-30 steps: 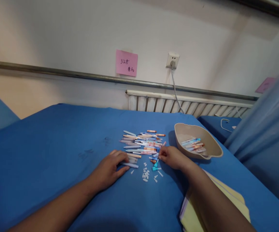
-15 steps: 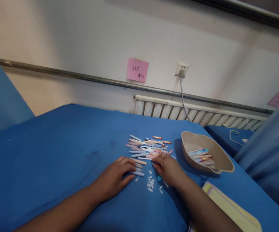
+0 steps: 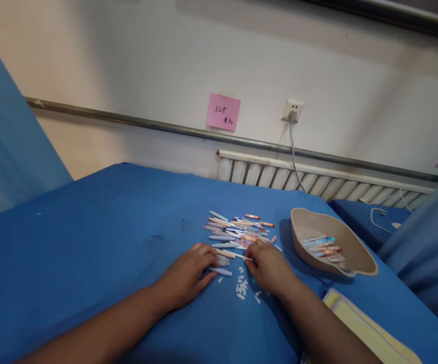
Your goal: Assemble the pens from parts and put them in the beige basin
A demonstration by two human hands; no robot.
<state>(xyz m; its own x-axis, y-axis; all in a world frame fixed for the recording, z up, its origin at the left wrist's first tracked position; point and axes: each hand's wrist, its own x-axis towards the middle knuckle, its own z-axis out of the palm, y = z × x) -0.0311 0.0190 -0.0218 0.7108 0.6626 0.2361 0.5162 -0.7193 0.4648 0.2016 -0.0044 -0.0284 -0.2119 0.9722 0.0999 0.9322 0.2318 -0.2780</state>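
Observation:
A heap of small coloured pens (image 3: 237, 230) lies on the blue cloth (image 3: 90, 242) in front of me. My left hand (image 3: 188, 275) rests flat on the cloth at the heap's near left edge, fingertips touching a pale lilac pen (image 3: 221, 271). My right hand (image 3: 268, 268) is at the heap's near right edge, its fingertips pinched on a thin white pen refill (image 3: 242, 257). Several small white caps (image 3: 242, 289) lie between my hands. A beige bowl (image 3: 359, 253) at the right holds several pens (image 3: 323, 246).
Yellow folded cloth (image 3: 370, 328) lies at the lower right. Behind the table are a radiator (image 3: 317, 177), a wall socket with a cable (image 3: 293, 109) and a pink note (image 3: 223, 111). Blue curtains hang at the left (image 3: 10, 151) and right (image 3: 427, 247).
My right hand has moved left from beside the bowl to the heap's near edge and pinched a white refill. My head has turned left. The left hand stays in place.

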